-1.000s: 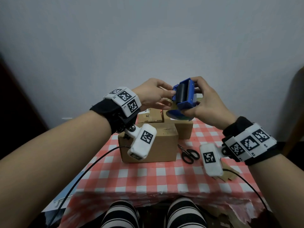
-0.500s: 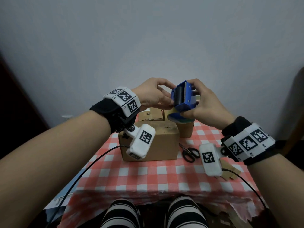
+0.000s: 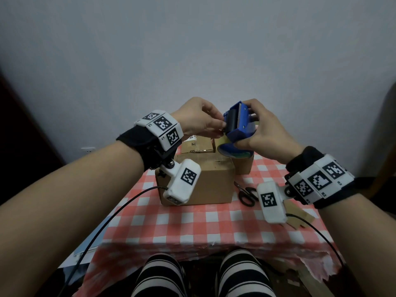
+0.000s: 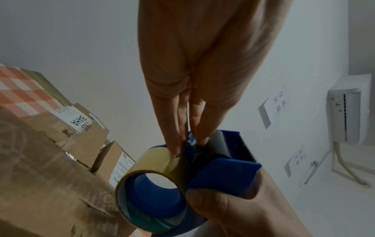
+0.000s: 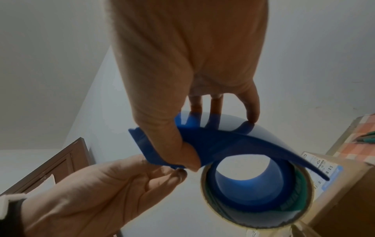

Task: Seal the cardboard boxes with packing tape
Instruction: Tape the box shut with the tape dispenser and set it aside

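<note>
My right hand (image 3: pixel 249 125) grips a blue tape dispenser (image 3: pixel 236 125) in the air above the boxes, thumb under its body (image 5: pixel 223 141). Its clear tape roll (image 4: pixel 154 162) hangs below, and the toothed blade points up. My left hand (image 3: pixel 221 127) pinches the tape's loose end beside the black roller; its fingertips (image 4: pixel 182 141) reach between roll and roller. A closed brown cardboard box (image 3: pixel 212 183) stands on the checked table under my hands. Two smaller boxes (image 3: pixel 199 144) stand behind it.
Black scissors (image 3: pixel 246 194) lie right of the front box. Cardboard scraps (image 3: pixel 300 215) lie near the table's right edge. The red-and-white checked cloth (image 3: pixel 192 224) covers the table. A plain wall is close behind. Wrist-camera cables trail over the front edge.
The right hand has tilted the dispenser so the blade faces up. The left fingers have moved from the dispenser's side to the tape end by the roller.
</note>
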